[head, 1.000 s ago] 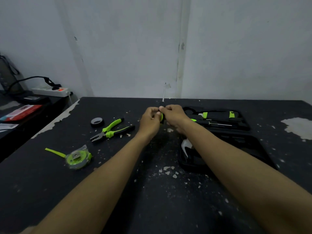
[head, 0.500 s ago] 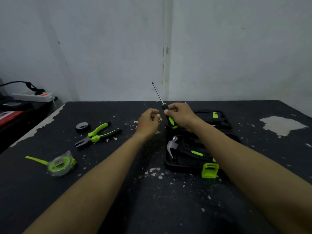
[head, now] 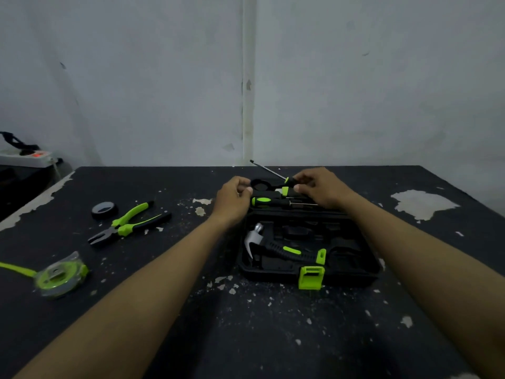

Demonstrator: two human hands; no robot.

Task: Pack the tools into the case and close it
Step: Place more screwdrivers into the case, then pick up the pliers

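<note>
Black moulded-plastic tool case (head: 352, 265) with its lime-green latch (head: 311, 277) lies open on the flaking dark tabletop (head: 246, 324), steel claw hammer (head: 252, 239) already seated in the near half and one black-and-green screwdriver (head: 273, 201) in the far half; step in hand, as I judge it, is bedding the second slim-shafted screwdriver (head: 289, 181), which my right hand (head: 321, 190) grips by its rubbery handle over the far half, shaft angled up toward the wall. Left hand (head: 232, 198) is curled loosely at the case's far-left edge, holding nothing I can make out. Next calls for lowering the handle into its slot, then fetching the green-handled pliers (head: 131, 222), round black tape roll (head: 104, 210) and green tape measure (head: 61, 276) lying well left.
</note>
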